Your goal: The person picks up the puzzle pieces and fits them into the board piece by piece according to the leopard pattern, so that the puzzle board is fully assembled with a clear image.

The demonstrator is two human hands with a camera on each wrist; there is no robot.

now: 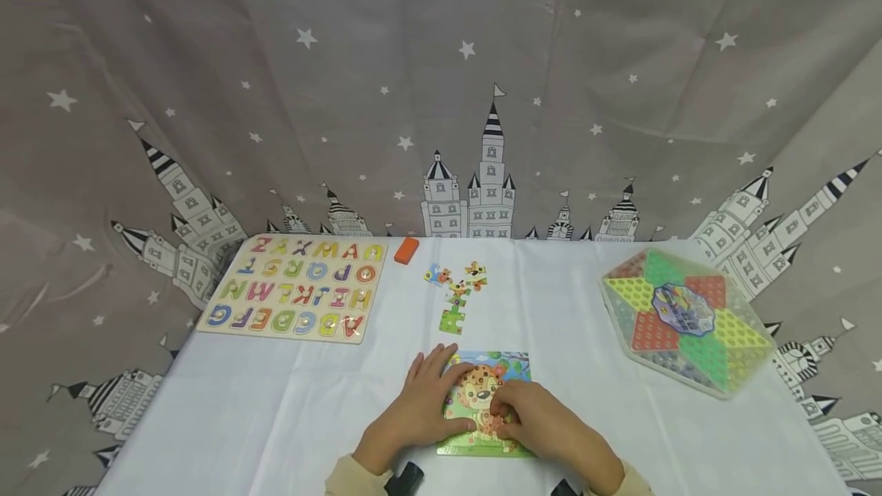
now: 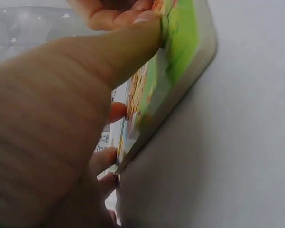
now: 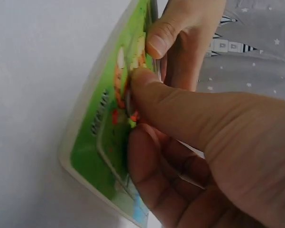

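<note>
A jigsaw board (image 1: 468, 448) with a spotted cartoon leopard cub and a green border lies before me on the white cloth. My left hand (image 1: 426, 404) is spread over its left side, thumb resting on the picture and the other fingers along the upper left edge. My right hand (image 1: 534, 418) pinches a puzzle piece (image 3: 129, 102) between thumb and curled fingers at the cub's body, low on the board. In the right wrist view this piece stands tilted at the picture's surface, mostly hidden by the fingers. The left thumb (image 3: 157, 46) presses close beside it.
Several loose puzzle pieces (image 1: 452, 320) lie beyond the board. At the back left is a wooden alphabet board (image 1: 285, 320), with an orange block (image 1: 406, 250) by its corner. A hexagonal Chinese checkers box (image 1: 689, 320) lies to the right. A grey curtain (image 1: 441, 44) hangs behind the table.
</note>
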